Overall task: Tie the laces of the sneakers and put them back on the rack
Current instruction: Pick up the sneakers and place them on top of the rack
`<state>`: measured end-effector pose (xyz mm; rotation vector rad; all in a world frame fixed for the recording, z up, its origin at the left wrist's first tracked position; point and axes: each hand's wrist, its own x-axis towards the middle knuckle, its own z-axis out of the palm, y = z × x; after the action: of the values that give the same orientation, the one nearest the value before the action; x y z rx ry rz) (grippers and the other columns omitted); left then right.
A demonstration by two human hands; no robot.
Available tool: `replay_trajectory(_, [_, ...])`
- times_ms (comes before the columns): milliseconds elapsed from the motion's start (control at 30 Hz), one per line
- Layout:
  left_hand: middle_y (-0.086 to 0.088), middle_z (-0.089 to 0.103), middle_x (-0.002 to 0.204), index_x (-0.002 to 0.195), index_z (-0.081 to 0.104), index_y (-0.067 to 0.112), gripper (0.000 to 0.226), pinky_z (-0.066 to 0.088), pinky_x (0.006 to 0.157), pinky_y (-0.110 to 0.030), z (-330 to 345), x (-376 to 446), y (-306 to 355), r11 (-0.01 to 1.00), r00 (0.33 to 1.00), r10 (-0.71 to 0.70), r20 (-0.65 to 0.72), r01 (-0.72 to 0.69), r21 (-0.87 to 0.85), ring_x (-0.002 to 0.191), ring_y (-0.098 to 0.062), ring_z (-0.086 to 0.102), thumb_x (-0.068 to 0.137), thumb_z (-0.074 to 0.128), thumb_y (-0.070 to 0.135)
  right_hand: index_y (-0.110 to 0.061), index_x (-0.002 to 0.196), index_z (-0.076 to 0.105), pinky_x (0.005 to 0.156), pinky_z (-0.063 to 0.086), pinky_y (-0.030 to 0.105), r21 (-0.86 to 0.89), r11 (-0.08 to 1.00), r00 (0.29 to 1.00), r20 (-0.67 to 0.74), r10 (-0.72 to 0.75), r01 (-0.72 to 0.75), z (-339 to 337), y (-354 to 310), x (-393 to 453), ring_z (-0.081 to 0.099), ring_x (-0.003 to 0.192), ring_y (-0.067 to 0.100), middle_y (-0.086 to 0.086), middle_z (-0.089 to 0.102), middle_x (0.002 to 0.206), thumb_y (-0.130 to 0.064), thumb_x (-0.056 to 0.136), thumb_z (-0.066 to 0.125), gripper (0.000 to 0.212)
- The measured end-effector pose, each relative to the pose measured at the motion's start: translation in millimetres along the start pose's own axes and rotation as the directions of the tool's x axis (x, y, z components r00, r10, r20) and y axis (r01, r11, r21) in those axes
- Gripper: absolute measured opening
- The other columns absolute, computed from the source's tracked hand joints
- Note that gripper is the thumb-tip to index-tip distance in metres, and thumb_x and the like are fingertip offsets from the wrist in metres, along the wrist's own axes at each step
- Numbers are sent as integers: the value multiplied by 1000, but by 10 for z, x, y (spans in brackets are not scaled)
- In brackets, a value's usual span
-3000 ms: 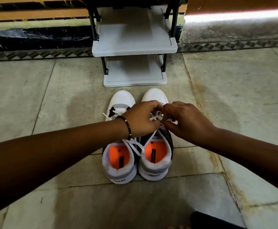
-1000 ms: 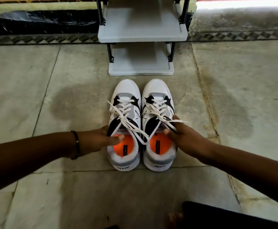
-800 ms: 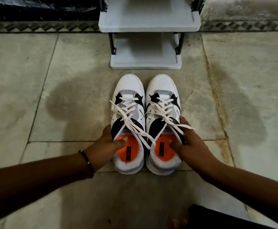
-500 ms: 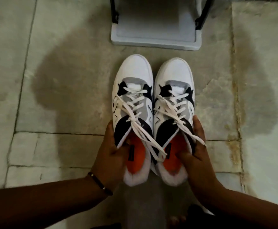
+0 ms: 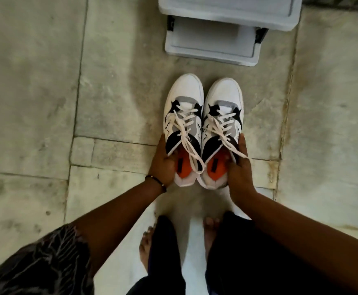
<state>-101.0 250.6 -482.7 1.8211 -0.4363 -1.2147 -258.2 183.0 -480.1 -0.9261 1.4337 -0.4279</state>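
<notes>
Two white sneakers with black and grey panels and orange insoles are side by side, lifted off the floor, toes pointing away from me. My left hand [image 5: 163, 161] grips the collar of the left sneaker [image 5: 183, 109], thumb inside the opening. My right hand [image 5: 238, 167] holds the outer side of the right sneaker [image 5: 222, 107]. White laces [image 5: 192, 143] run down both tongues, with loose ends hanging over the heels. The grey shoe rack [image 5: 212, 41] stands ahead of the toes, its two visible shelves bare.
Stone floor tiles [image 5: 35, 92] spread to the left and right, with a darker damp patch around the rack. My bare feet [image 5: 146, 243] and dark trouser legs are directly below the sneakers. A patterned sleeve shows at the lower left.
My hands left the laces, took each sneaker by its collar and raised the pair off the floor. The view has risen and tilted down, so my feet now show.
</notes>
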Motion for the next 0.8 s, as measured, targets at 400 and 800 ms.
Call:
replay_trajectory(400, [-12, 57, 132, 129, 48, 12, 44, 38, 109, -50, -361, -1540, 1321, 996, 998, -65, -12, 64, -65, 125, -23, 51, 85, 45, 11, -21, 139, 40, 104, 41, 35, 6, 1000, 998, -56, -22, 23, -316, -1444, -1764, 55, 118, 13, 1, 60, 128, 12, 88, 39, 61])
replay_trajectory(800, [-2, 60, 127, 132, 47, 13, 49, 43, 105, -25, -712, -2358, 2614, 994, 999, -8, -51, 2, -112, 117, -8, 56, 86, 42, -3, -21, 139, 41, 111, 34, 46, 189, 981, 996, -84, -37, 52, -302, -2462, -2703, 47, 129, 18, 5, 50, 141, 1, 87, 47, 57])
